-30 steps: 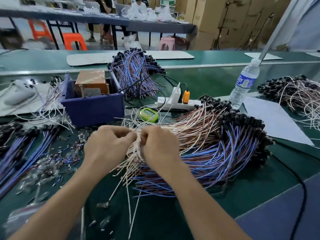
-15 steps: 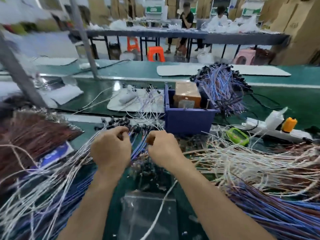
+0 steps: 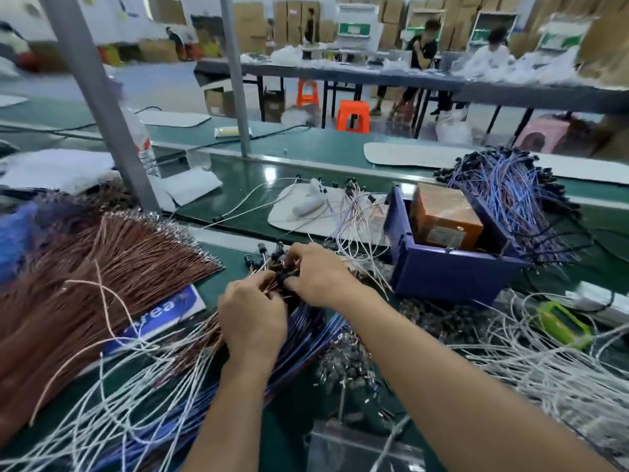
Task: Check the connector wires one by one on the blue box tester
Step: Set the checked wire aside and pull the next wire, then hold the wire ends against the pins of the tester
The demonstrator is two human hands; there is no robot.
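Green workbench lies strewn with wire heaps. Left hand and right hand both pinch black-tipped connector wires, just left of the blue box tester.

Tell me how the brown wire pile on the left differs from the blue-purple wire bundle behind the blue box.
Colour: the brown wire pile is coppery; the blue-purple wire bundle mixes blue and purple.
Ends: the pile's tips are silvery metal; the bundle's carry black connectors.
Lie: the pile fans out nearly straight; the bundle arches up.
Both rest on the green bench; the left hand and right hand pinch other connector wires.
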